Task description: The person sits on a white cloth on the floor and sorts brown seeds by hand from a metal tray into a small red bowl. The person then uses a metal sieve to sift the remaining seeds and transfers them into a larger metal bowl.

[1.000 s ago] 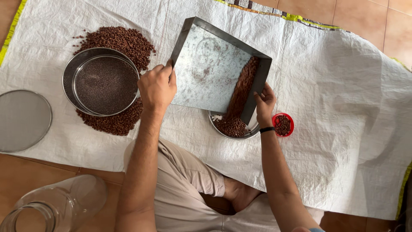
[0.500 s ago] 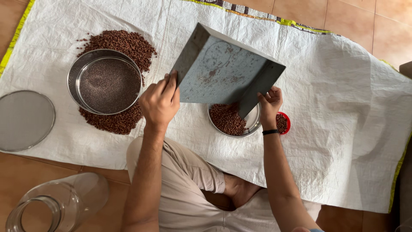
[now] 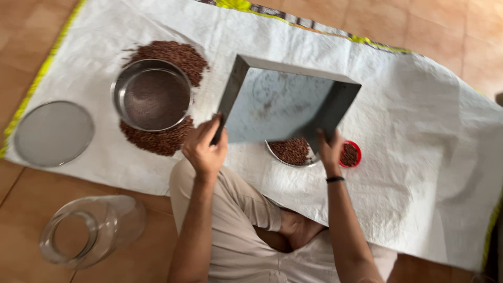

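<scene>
Terracotta floor tiles point(image 3: 31, 31) run under a white woven sheet point(image 3: 419, 131) with a yellow-green edge, spread flat as the work surface. On the sheet at the left lies a flat round mesh lid point(image 3: 53, 133), and beside it a round metal sieve point(image 3: 152, 94) sits on a heap of small brown seeds point(image 3: 157, 140). A clear glass jar point(image 3: 89, 230) lies on its side on the bare tiles near the person's knee. The person sits cross-legged at the sheet's near edge in beige trousers.

Both arms reach forward, and between the hands a square metal tray point(image 3: 285, 102) is held tilted, its near edge lowered over a round steel bowl point(image 3: 293, 152) that holds brown seeds. The left hand point(image 3: 205, 147) grips the tray's left corner, fingers curled around the rim. The right hand point(image 3: 330, 149), with a dark band at the wrist, clasps the tray's right near corner, fingers closed on the wall. Just right of that hand stands a small red cup point(image 3: 350, 154) with seeds in it
</scene>
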